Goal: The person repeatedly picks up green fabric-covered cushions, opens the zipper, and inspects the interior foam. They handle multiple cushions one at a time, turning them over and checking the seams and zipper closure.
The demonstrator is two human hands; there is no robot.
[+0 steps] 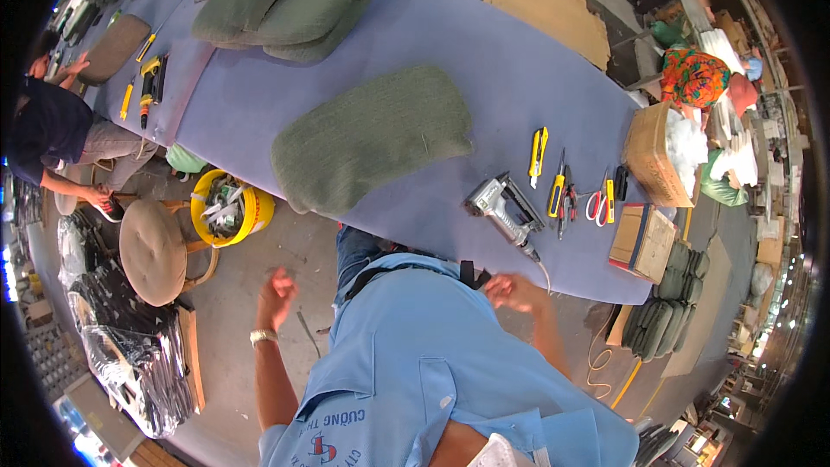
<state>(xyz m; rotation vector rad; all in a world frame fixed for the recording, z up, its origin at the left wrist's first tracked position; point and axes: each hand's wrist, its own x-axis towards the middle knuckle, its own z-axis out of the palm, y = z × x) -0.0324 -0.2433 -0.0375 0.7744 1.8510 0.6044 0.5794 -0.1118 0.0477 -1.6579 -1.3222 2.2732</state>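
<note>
My left hand [277, 297] hangs in the air left of my body, off the table, its fingers loosely bent and apart with nothing in them. On the other side, my right hand [513, 291] is by my waist near a black strap end [480, 277]. Its fingers are slightly blurred and look apart; I see nothing held. In front of me a dark green fabric-covered cushion [372, 138] lies flat on the table, touched by neither hand. To its right, closer to my right hand, lies a silver staple gun [506, 210] with an air hose attached.
The blue-covered table [346, 60] carries a yellow cutter [538, 156], a screwdriver [557, 190], pliers [567, 207], red-handled scissors [598, 205] and a small box [641, 240]. Stacked cushions [294, 0] lie far left. A yellow bucket [259, 216] and stool [153, 252] stand left; a co-worker [52, 134] sits beyond.
</note>
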